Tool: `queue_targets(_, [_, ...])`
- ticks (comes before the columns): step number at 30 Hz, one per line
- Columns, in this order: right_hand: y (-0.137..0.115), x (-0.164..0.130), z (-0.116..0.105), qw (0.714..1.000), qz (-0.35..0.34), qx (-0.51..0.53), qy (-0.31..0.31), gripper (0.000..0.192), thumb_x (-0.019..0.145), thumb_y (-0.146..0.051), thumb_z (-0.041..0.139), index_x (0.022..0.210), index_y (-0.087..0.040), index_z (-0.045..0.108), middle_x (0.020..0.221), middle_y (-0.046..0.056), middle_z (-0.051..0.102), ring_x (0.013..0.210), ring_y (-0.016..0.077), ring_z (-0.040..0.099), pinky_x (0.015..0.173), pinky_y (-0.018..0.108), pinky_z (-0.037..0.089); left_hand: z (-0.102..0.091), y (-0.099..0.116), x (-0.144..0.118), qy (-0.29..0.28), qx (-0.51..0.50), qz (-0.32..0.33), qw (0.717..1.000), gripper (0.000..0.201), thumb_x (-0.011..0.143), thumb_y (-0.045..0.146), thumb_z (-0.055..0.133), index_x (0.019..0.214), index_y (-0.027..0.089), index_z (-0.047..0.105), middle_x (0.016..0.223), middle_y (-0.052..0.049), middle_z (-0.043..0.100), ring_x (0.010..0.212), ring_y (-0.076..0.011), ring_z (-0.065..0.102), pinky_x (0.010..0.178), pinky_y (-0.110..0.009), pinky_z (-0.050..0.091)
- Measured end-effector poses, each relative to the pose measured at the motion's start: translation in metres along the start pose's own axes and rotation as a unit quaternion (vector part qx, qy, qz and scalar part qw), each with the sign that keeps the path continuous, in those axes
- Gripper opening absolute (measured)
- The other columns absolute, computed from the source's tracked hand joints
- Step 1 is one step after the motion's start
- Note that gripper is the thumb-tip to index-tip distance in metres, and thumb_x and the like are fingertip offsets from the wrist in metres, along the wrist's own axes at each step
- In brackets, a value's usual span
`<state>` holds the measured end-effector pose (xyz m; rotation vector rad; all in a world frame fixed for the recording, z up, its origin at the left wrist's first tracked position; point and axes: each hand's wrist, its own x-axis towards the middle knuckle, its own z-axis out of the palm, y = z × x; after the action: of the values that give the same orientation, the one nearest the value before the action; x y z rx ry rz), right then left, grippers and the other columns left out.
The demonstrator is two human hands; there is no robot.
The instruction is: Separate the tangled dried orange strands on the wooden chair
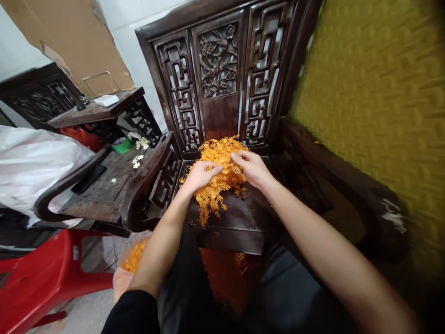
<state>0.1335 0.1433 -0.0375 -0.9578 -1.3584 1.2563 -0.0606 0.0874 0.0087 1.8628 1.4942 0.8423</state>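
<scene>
- centrally, a loose pile of orange pieces [216, 191] lies on the seat [239, 214] of a dark wooden chair [220, 111], toward the chair back; a fringe of the pile trails to the front left of the seat.
- left hand [200, 175]: positioned at the left side of the pile, palm down, thumb and fingertips directed inward over the orange pieces. grip: fingers bent; whether a piece is pinched cannot be told.
- right hand [255, 169]: positioned at the right side of the pile, thumb and forefinger close together above it. grip: fingers curled; whether they grasp a piece cannot be told.
- hand spacing: the two hands are near each other and apart, with part of the pile between them.
- lower left: a bag [134, 257] containing more orange pieces sits beside the left forearm, next to a red plastic chair [52, 273].
- left side: a second wooden chair [92, 206] bears white pieces [137, 160] and a green roll [122, 145]; a large white bag [38, 162] is beside it.
- right side: a yellow-green textured surface [375, 102] stands next to the chair.
</scene>
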Motion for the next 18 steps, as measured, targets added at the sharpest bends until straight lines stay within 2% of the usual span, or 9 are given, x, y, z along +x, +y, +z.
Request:
queue_targets(2, [0.001, -0.002, -0.005, 0.994, 0.062, 0.052, -0.072, 0.043, 0.072, -0.058, 0.080, 0.081, -0.020, 0.062, 0.085, 0.005, 0.071, 0.070, 0.0188, 0.065, 0.059, 0.033, 0.052, -0.002, -0.005, 0.002, 0.016, 0.012, 0.001, 1.000, 0.038, 0.088, 0.049, 0.060, 0.079, 0.015, 0.075, 0.074, 0.000, 0.068, 0.073, -0.0149, 0.058, 0.075, -0.027, 0.043])
queue_targets(4, [0.000, -0.003, -0.010, 0.989, 0.086, 0.041, -0.111, 0.043, 0.074, -0.058, 0.078, 0.085, -0.021, 0.059, 0.088, 0.006, 0.072, 0.075, 0.0216, 0.069, 0.064, 0.036, 0.056, -0.004, -0.009, 0.003, 0.007, 0.014, 0.001, 1.000, 0.035, 0.087, 0.046, 0.060, 0.080, 0.015, 0.075, 0.079, -0.001, 0.071, 0.076, -0.0154, 0.060, 0.079, -0.027, 0.044])
queue_targets(5, [-0.002, -0.005, -0.011, 0.992, 0.066, 0.002, -0.109, 0.042, 0.077, -0.059, 0.075, 0.088, -0.021, 0.059, 0.090, 0.007, 0.073, 0.079, 0.0224, 0.069, 0.068, 0.038, 0.057, -0.005, -0.009, 0.003, -0.003, 0.014, -0.002, 1.000, 0.033, 0.087, 0.045, 0.061, 0.080, 0.015, 0.075, 0.081, -0.001, 0.072, 0.077, -0.0152, 0.061, 0.080, -0.027, 0.044])
queue_targets(7, [-0.006, -0.009, -0.007, 0.988, -0.027, -0.125, -0.085, 0.040, 0.086, -0.058, 0.067, 0.100, -0.021, 0.063, 0.098, 0.009, 0.073, 0.084, 0.0228, 0.069, 0.076, 0.039, 0.055, -0.004, -0.009, 0.001, -0.025, 0.020, -0.003, 0.999, 0.032, 0.086, 0.043, 0.060, 0.079, 0.015, 0.075, 0.079, -0.001, 0.071, 0.074, -0.0143, 0.060, 0.078, -0.027, 0.044])
queue_targets(10, [-0.013, -0.018, 0.005, 0.933, -0.159, -0.311, -0.087, 0.038, 0.092, -0.053, 0.060, 0.112, -0.021, 0.068, 0.101, 0.009, 0.073, 0.084, 0.0215, 0.065, 0.079, 0.037, 0.050, 0.000, -0.005, -0.001, -0.053, 0.046, 0.008, 0.998, 0.030, 0.086, 0.038, 0.057, 0.072, 0.015, 0.071, 0.067, 0.002, 0.063, 0.066, -0.0124, 0.052, 0.070, -0.026, 0.039])
queue_targets(13, [-0.018, -0.022, 0.010, 0.890, -0.181, -0.403, -0.111, 0.038, 0.096, -0.054, 0.055, 0.087, -0.020, 0.071, 0.081, 0.005, 0.070, 0.071, 0.0183, 0.060, 0.069, 0.032, 0.041, 0.003, -0.001, -0.003, -0.064, 0.086, 0.011, 0.994, 0.030, 0.084, 0.034, 0.056, 0.064, 0.015, 0.065, 0.057, 0.004, 0.051, 0.058, -0.0109, 0.042, 0.062, -0.026, 0.032])
queue_targets(15, [-0.019, -0.019, 0.004, 0.884, -0.179, -0.416, -0.117, 0.045, 0.096, -0.057, 0.054, 0.074, -0.020, 0.066, 0.070, 0.002, 0.065, 0.064, 0.0157, 0.054, 0.064, 0.030, 0.036, 0.003, 0.000, -0.005, -0.066, 0.104, 0.013, 0.992, 0.034, 0.085, 0.039, 0.057, 0.061, 0.016, 0.062, 0.054, 0.005, 0.045, 0.056, -0.0104, 0.037, 0.059, -0.027, 0.028])
queue_targets(18, [-0.019, -0.014, -0.009, 0.886, -0.171, -0.406, -0.146, 0.047, 0.091, -0.060, 0.060, 0.069, -0.019, 0.062, 0.059, -0.001, 0.057, 0.056, 0.0126, 0.045, 0.058, 0.029, 0.029, 0.003, 0.002, -0.009, -0.078, 0.108, 0.023, 0.991, 0.038, 0.086, 0.046, 0.059, 0.063, 0.016, 0.063, 0.055, 0.005, 0.046, 0.055, -0.0104, 0.037, 0.058, -0.027, 0.027])
